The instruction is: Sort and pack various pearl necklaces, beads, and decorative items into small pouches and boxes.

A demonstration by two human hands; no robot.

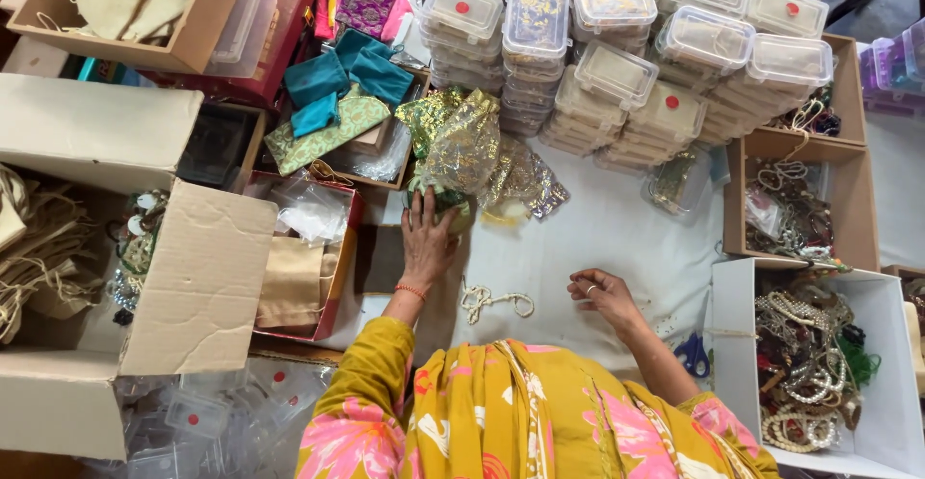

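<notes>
My left hand [425, 239] reaches forward over the white cloth [597, 238] and rests on a green and gold pouch [445, 203] under a heap of shiny gold organza bags [461, 142]. My right hand [603, 295] hovers low over the cloth with fingers loosely curled and a ring on one finger; it seems to hold nothing. A cream cord [493, 301] lies on the cloth between my hands.
Stacks of clear lidded plastic boxes [617, 65] stand at the back. Open boxes of bead jewellery [809, 373] sit at the right, blue-handled scissors [692, 354] by my right arm. Cardboard cartons [183, 277], teal and green pouches [332, 103] fill the left.
</notes>
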